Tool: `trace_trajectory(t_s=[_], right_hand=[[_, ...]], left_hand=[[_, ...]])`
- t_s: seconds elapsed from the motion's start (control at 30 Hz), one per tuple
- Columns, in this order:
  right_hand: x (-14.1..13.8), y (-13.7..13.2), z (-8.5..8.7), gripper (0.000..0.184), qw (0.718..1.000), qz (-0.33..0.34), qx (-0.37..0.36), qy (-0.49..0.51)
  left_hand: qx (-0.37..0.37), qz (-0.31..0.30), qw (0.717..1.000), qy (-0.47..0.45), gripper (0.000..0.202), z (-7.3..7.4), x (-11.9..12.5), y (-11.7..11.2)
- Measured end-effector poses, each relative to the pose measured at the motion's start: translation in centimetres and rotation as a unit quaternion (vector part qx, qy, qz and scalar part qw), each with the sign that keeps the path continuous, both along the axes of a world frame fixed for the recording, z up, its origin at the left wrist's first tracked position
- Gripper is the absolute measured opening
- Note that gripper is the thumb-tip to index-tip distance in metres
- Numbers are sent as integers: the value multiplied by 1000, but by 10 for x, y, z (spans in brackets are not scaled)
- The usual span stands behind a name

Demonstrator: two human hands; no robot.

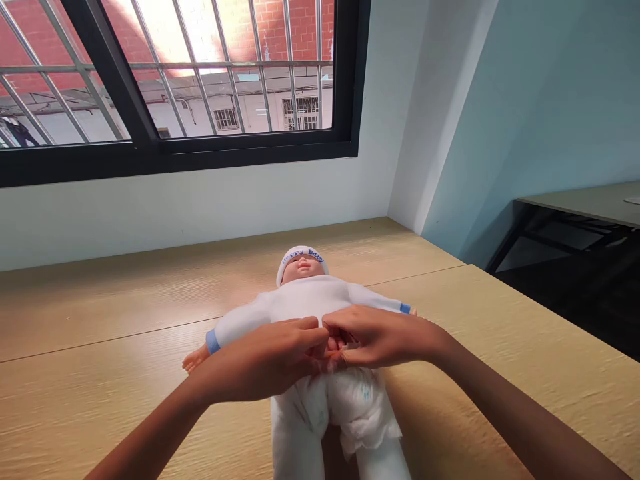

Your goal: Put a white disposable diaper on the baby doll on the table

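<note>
- Now, a baby doll lies face-up on the counter, its head pointing away from the person, wearing a white cap with blue lettering.
- Its white top has blue cuffs; a white diaper with frilly edges sits below.
- Left hand and right hand are together at the doll's waist, fingers curled and meeting, hiding that area; whether they pinch anything, I cannot tell.
- Beyond the doll, a black-framed window with metal bars shows a brick wall.
- A pale blue wall and a separate table stand to the right.
</note>
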State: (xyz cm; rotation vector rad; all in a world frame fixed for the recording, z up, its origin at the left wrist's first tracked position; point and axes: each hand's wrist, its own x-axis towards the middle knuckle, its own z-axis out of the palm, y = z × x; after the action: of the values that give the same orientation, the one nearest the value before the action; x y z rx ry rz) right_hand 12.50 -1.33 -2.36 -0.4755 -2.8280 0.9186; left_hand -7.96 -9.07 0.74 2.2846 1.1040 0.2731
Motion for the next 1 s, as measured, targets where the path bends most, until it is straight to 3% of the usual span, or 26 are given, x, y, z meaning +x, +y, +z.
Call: trace_trajectory(t_s=[0.23, 0.53, 0.73, 1.0], right_hand=[[1, 3, -2, 24, 999, 11, -30, 15], [1, 10, -5, 35, 995, 24, -94, 27], [1, 13, -7, 39, 992, 21, -126, 17], [2, 9, 4, 35, 993, 12, -120, -7]], left_hand=[[3, -9, 1000, -6, 14, -3, -1, 1], [0, 20, 1000, -15, 7, 4, 3, -2], [1, 21, 999, -25, 15, 6, 2, -5], [-18, 14, 999, -38, 13, 7, -5, 2]])
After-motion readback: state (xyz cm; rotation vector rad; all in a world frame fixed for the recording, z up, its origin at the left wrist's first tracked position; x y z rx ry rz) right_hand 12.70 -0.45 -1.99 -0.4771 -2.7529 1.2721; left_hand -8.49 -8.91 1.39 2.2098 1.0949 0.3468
